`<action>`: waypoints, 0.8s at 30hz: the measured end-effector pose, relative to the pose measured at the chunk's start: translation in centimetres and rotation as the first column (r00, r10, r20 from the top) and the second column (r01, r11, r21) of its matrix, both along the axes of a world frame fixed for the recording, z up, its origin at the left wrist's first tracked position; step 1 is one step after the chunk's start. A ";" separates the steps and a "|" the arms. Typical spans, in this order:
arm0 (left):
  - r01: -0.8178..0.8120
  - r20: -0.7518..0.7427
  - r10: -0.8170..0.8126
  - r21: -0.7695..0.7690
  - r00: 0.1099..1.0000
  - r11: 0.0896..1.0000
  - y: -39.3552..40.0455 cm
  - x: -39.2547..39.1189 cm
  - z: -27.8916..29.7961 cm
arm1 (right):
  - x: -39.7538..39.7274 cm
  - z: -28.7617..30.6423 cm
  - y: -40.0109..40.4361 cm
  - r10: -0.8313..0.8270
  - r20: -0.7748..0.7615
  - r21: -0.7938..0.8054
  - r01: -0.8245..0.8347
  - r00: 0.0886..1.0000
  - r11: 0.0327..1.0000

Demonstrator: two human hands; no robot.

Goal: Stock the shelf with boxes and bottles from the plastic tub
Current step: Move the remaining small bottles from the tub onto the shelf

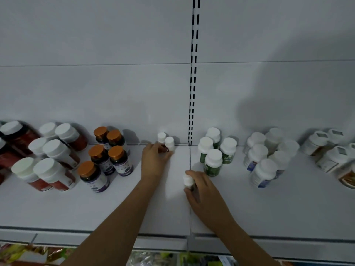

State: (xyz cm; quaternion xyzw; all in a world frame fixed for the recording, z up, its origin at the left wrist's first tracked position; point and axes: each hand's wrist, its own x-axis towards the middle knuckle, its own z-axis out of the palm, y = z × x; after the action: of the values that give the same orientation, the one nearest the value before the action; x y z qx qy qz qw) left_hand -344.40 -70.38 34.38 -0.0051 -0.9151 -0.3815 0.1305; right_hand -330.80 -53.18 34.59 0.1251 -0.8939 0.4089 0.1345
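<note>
Two small white-capped bottles stand at the back of the white shelf (115, 208). My left hand (154, 162) reaches to them, its fingers closed around the lower part of the front one (169, 143); the other (161, 137) stands just behind it. My right hand (203, 191) is nearer the shelf's front, shut on a third small white-capped bottle (188, 180), held upright over the seam between two shelf boards. The plastic tub is out of view.
Red-labelled white-capped bottles (51, 169) and orange-capped purple bottles (107, 158) fill the left. Green-labelled bottles (213, 160), blue-labelled white bottles (265, 169) and more bottles (330, 156) stand on the right. A slotted upright (193, 83) runs up the back wall. Packaged goods show below the shelf edge.
</note>
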 end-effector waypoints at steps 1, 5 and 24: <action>-0.013 -0.001 0.013 -0.008 1.000 1.000 0.0 0.0 -0.2 | 0.0 0.0 0.0 0.001 0.015 -0.015 -0.001 1.000 1.000; -0.004 -0.012 0.004 -0.040 1.000 0.999 -0.2 0.4 -0.6 | -0.3 0.1 0.2 0.005 0.046 -0.063 -0.002 0.999 0.998; -0.058 0.116 0.105 -0.349 0.988 0.935 -13.3 26.0 1.5 | 2.1 4.9 -12.3 0.444 0.152 -0.492 -0.322 0.883 0.809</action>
State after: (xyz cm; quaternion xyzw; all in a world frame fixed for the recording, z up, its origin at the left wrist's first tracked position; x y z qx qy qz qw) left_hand -318.43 -83.65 35.86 0.0356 -0.9737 -0.2094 0.0822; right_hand -328.68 -65.50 39.45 0.2148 -0.7388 0.6372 -0.0443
